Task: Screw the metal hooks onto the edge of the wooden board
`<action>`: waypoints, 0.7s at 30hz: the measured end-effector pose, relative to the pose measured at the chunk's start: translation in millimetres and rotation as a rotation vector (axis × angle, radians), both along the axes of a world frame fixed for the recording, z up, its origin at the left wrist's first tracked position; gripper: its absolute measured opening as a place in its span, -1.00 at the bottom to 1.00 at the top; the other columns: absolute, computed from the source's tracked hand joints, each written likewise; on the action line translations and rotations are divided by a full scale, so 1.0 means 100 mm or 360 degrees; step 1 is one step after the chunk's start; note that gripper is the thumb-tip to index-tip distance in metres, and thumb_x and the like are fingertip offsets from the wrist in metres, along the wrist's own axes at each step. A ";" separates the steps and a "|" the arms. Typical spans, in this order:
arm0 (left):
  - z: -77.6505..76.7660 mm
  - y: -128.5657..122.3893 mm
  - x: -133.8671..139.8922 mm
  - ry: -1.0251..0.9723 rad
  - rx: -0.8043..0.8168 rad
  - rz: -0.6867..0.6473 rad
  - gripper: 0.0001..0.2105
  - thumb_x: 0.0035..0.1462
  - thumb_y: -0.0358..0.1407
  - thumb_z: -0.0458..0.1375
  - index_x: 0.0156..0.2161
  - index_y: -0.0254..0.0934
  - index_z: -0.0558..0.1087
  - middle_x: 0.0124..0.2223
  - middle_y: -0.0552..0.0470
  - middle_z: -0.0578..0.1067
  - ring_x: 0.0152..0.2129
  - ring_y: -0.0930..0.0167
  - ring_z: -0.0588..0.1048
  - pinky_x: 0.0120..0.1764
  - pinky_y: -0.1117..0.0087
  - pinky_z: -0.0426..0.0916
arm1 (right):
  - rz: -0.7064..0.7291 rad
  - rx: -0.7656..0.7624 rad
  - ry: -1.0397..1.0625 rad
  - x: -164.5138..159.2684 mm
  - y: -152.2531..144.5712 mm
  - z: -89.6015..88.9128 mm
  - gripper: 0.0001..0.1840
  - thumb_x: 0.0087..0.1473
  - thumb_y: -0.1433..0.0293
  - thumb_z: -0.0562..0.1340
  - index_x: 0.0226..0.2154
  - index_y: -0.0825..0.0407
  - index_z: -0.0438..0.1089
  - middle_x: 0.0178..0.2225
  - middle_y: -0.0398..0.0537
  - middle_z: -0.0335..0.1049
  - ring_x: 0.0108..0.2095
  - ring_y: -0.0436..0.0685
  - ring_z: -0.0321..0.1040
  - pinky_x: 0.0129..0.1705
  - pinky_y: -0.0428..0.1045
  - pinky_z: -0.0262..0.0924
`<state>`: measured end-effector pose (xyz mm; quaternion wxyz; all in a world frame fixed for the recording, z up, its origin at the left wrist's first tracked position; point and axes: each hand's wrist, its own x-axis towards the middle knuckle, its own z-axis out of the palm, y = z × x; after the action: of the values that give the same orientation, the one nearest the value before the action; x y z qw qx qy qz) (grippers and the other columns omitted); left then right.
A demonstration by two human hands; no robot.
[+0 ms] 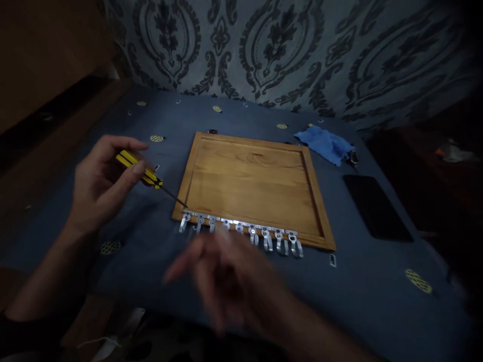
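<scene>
My left hand (100, 183) is closed around the yellow and black handle of a screwdriver (140, 168). Its thin shaft slants down to the right, and the tip is at the left end of a metal hook rail (234, 222). That rail lies along the near edge of a framed wooden board (249, 183), with several silver hooks hanging over the edge. In front of the rail is my right hand (230, 276), smeared by motion, its fingers apart and nothing visible in them. It covers the lower ends of some middle hooks.
A blue cloth (324, 144) lies behind the board's far right corner, a small dark item beside it. To the right rests a black phone (377, 207). Blue patterned fabric (151, 271) covers the surface; patterned cloth (222, 45) rises behind. Brown wooden furniture (49, 55) stands at left.
</scene>
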<state>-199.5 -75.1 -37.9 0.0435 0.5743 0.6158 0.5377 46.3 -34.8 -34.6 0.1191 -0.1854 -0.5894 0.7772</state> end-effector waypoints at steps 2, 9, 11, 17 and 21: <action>-0.01 -0.03 0.01 0.0040 -0.0002 -0.0030 -0.78 0.19 -0.30 0.30 -0.05 -0.22 0.51 -0.33 0.10 0.57 -0.45 0.47 0.54 -0.40 0.48 0.51 | -0.0397 0.0238 -0.0028 -0.07 0.13 -0.05 -0.30 0.34 -0.12 -0.05 -0.20 0.02 0.58 -0.62 -0.18 0.36 -0.68 -0.04 0.18 -0.59 -0.08 0.15; -0.02 -0.11 0.12 0.0189 -0.0030 -0.0090 -0.79 0.24 -0.36 0.24 -0.02 -0.24 0.49 -0.25 0.09 0.51 -0.40 0.51 0.52 -0.36 0.53 0.47 | -0.0374 0.1141 -0.0397 -0.21 0.44 -0.24 -0.48 0.41 0.06 -0.03 -0.07 0.04 0.48 -0.16 0.07 0.56 -0.04 0.23 0.49 0.03 0.12 0.31; -0.02 -0.13 0.15 0.0215 -0.0029 -0.0103 -0.78 0.24 -0.38 0.23 0.00 -0.23 0.48 -0.24 0.09 0.51 -0.38 0.52 0.51 -0.35 0.53 0.46 | -0.0333 0.1072 -0.0413 -0.24 0.45 -0.27 -0.46 0.41 0.03 -0.05 -0.04 0.05 0.46 -0.13 0.08 0.56 -0.03 0.23 0.49 0.03 0.11 0.30; -0.03 -0.16 0.18 0.0288 -0.0027 -0.0128 -0.75 0.26 -0.43 0.21 0.03 -0.19 0.46 -0.23 0.12 0.52 -0.37 0.53 0.52 -0.34 0.53 0.44 | -0.0273 0.1062 -0.0401 -0.29 0.45 -0.32 -0.44 0.40 0.02 -0.06 -0.07 0.05 0.46 -0.18 0.06 0.57 -0.09 0.21 0.51 -0.01 0.10 0.28; -0.05 -0.15 0.18 0.0359 -0.0024 -0.0183 -0.71 0.26 -0.44 0.18 0.07 -0.17 0.43 -0.22 0.12 0.52 -0.36 0.53 0.52 -0.32 0.52 0.44 | -0.0282 0.1027 -0.0396 -0.28 0.45 -0.35 -0.45 0.40 0.01 -0.06 -0.13 0.03 0.47 -0.22 0.04 0.56 -0.12 0.19 0.49 -0.02 0.10 0.28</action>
<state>-181.3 -90.3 -42.5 0.0092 0.6652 0.5868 0.4616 18.1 9.9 -69.9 0.1656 -0.2819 -0.7961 0.5093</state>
